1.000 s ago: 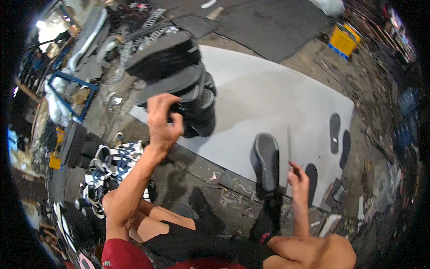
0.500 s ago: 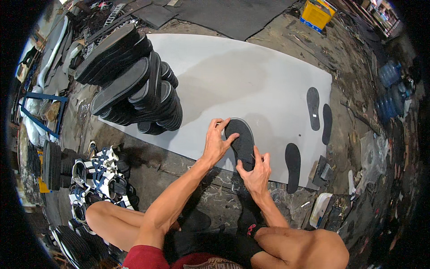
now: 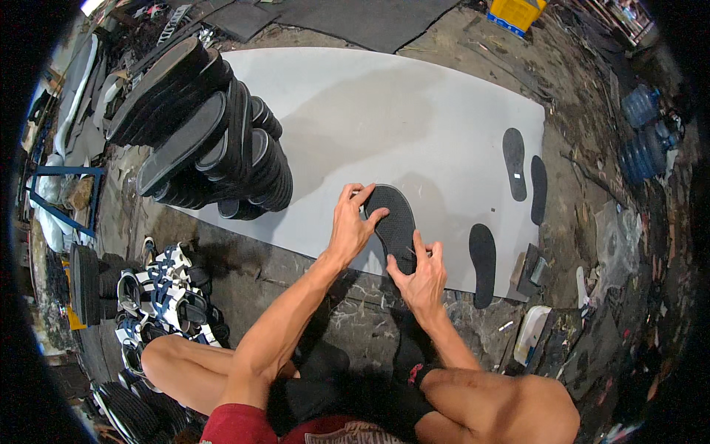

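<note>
Between my hands is a black shoe sole (image 3: 393, 214) with a textured face upward, over the near edge of a white sheet (image 3: 333, 96). My left hand (image 3: 352, 226) grips its left rim near the top, thumb on the upper face and fingers at the edge. Lower down, my right hand (image 3: 420, 277) pinches the sole's other end, thumb and fingers on opposite sides. To the right, thin black insoles lie flat on the sheet: one nearer insole (image 3: 483, 263), one farther insole (image 3: 514, 163), and another insole (image 3: 539, 190) by the sheet's right edge.
Tall stacks of black soles (image 3: 200, 140) stand on the sheet's left part. White and navy sandals (image 3: 170, 288) are heaped at the left. A yellow and blue container (image 3: 515, 15) sits far right, with large blue bottles (image 3: 642, 140) at the right rim. Scraps litter the floor.
The whole scene sits slightly higher and more to the left in view. Both hands keep hold of the sole, with little change in their grip.
</note>
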Tool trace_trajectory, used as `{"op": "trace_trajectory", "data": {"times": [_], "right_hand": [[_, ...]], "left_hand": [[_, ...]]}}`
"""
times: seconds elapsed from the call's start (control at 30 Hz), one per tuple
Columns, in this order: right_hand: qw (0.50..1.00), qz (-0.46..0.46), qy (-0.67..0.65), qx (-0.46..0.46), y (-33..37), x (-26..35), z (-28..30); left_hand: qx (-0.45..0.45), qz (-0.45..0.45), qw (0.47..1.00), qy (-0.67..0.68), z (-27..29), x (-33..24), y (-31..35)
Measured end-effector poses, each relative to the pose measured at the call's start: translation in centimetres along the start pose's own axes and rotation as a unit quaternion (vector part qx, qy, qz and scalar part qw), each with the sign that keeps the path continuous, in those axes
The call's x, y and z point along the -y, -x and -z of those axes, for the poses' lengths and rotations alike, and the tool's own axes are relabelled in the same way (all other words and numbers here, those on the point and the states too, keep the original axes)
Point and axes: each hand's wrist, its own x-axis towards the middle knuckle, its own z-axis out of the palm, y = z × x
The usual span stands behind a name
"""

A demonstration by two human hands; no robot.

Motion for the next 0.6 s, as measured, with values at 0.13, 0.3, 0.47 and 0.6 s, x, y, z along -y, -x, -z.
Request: {"op": "trace_trajectory", "data": {"times": [0.13, 0.3, 0.47, 0.6], "right_hand": [[1.0, 0.022, -0.009, 0.001, 0.6, -1.2, 0.0], [0.989, -0.035, -0.132, 0.065, 2.6, -2.7, 3.4], [0.995, 0.027, -0.09, 0.045, 6.4, -3.7, 3.1], [0.994, 0.048, -0.099, -0.004, 6.7, -4.3, 2.0]], "left_hand": [[-0.01, -0.02, 0.999, -0.026, -0.3, 0.0, -0.1], [0.012, 0.018, 1.0, -0.001, 0.3, -0.7, 0.0], [-0.006, 0.017, 1.0, -0.008, 0.1, -0.9, 0.1], [0.002, 0.018, 1.0, -0.012, 0.0, -1.0, 0.1]]}}
